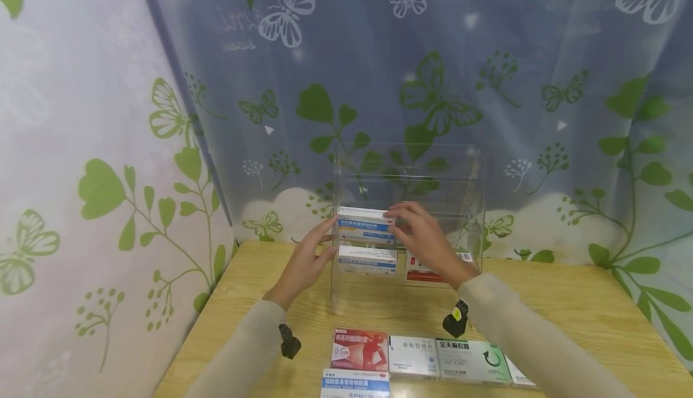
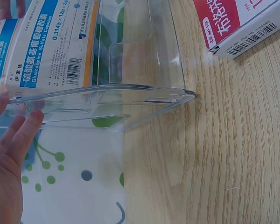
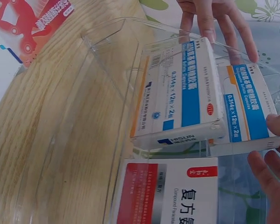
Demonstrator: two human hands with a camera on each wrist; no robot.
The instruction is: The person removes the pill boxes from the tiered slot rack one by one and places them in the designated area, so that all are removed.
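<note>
A clear acrylic shelf stands on the table, holding blue-and-white medicine boxes on its left side. The upper medicine box lies on a higher tier, the lower medicine box directly below. My right hand holds the upper box at its right end, thumb and fingertips at the corner. Along the shelf's left wall, my left hand touches with extended, spread fingers, most of them outside the plastic. A red-and-white medicine box sits on the lower tier's right side, partly behind my right wrist in the head view.
In front of the shelf lie a red box, a white box and a green-and-white box. Another blue-and-white box is nearest me. A patterned curtain hangs behind the table.
</note>
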